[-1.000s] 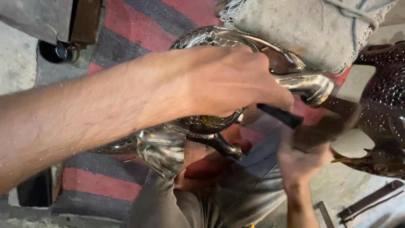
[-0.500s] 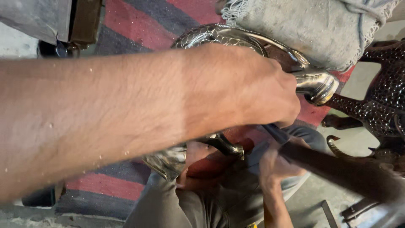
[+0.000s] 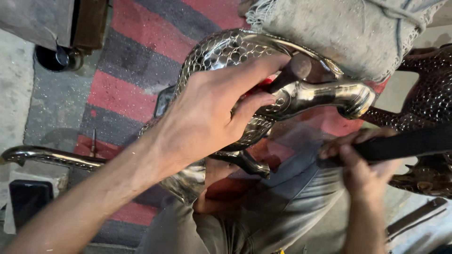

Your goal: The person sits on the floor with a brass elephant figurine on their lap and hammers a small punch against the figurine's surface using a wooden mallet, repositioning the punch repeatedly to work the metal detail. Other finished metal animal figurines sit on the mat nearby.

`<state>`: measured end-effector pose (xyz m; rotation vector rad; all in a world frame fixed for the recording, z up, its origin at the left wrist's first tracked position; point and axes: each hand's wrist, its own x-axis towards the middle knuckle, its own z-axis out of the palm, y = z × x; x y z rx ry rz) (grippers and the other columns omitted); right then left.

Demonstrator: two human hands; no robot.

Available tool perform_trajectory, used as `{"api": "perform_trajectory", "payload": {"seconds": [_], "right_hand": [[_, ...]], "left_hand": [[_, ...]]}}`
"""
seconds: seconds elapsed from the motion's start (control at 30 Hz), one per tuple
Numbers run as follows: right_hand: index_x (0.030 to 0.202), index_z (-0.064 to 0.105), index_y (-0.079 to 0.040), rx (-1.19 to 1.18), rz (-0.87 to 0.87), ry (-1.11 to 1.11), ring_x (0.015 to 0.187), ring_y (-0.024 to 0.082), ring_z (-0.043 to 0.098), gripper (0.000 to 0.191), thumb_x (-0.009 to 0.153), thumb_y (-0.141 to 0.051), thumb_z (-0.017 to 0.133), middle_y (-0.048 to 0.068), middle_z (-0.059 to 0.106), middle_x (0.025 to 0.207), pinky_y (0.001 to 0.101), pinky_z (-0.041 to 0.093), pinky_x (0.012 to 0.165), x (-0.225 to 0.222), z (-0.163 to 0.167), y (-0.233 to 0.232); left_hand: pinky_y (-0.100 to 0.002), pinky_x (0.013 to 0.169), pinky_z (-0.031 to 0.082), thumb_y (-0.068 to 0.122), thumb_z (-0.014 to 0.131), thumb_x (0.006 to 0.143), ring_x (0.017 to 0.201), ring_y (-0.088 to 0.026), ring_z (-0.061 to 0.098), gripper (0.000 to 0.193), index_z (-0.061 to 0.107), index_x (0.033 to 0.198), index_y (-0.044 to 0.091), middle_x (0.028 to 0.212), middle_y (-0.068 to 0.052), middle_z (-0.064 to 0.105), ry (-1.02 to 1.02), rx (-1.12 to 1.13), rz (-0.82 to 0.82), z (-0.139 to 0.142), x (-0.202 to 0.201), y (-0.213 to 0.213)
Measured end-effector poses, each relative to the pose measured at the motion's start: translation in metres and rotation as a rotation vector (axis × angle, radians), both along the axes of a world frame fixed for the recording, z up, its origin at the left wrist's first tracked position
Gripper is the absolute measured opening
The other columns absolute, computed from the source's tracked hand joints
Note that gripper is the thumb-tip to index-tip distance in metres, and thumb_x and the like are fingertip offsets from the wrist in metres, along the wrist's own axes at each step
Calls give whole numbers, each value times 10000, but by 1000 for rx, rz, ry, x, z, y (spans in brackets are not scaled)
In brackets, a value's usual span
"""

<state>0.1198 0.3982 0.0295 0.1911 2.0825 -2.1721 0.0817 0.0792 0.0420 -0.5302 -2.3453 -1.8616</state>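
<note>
A: Left hand (image 3: 207,117)?
B: Wrapped over the shiny metal animal figure (image 3: 301,94), fingers curled around its scaled, hammered body, thumb stretched along the upper edge. The grip is firm, and a dark punch-like tool (image 3: 292,70) sticks out past the thumb; whether the hand pinches it, can't tell

A: Where's the figure sitting?
B: On the person's lap (image 3: 263,211), over grey trousers, with the smooth polished snout end pointing right. A curved polished bar (image 3: 47,157) runs off to the left edge, low in the view

A: Right hand (image 3: 362,164)?
B: Low right, fingers closed round a dark flat handle (image 3: 405,143) that runs out to the right edge. Blurred, so the tool's head isn't readable

A: Surroundings?
B: Red and grey striped rug (image 3: 122,94) under everything, grey fringed cloth (image 3: 339,33) top right touching the figure's upper rim, second dark textured metal figure (image 3: 433,99) at far right, just beside the handle. Small dark round container (image 3: 52,59) top left on the floor
</note>
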Motion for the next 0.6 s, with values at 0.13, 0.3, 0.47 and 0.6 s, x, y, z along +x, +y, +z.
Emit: {"api": "perform_trajectory", "payload": {"seconds": [0.13,0.3,0.47,0.6], "right_hand": [[1021,621,-4,712,254,60,725,232,692,181,885,-18,739,137,684,855,417,585,719,-38,51,12],[1030,658,38,1241,212,77,834,193,631,189,1057,-115,765,163,672,972,416,542,775,-66,53,47],[1071,650,35,1262,515,32,839,186,639,176,1038,-99,760,156,675,989,394,539,760,-102,57,65],[1103,645,32,1275,660,41,843,180,645,181,1023,-87,756,150,678,1002,377,537,749,-123,70,42]], "left_hand": [[-391,849,624,130,705,1065,1046,-330,747,371,556,1405,114,1227,-128,723,41,-42,-5,-10,3,0],[-373,853,636,135,707,1073,1035,-307,761,392,563,1437,117,1281,-132,729,83,-76,-38,-17,2,-2],[-362,867,642,102,688,1071,1004,-276,769,318,587,1373,107,1191,-124,729,128,-54,63,-25,12,2],[-396,718,599,142,754,999,837,-293,766,159,718,1151,113,1015,-118,771,-85,-143,130,-29,20,10]]}}
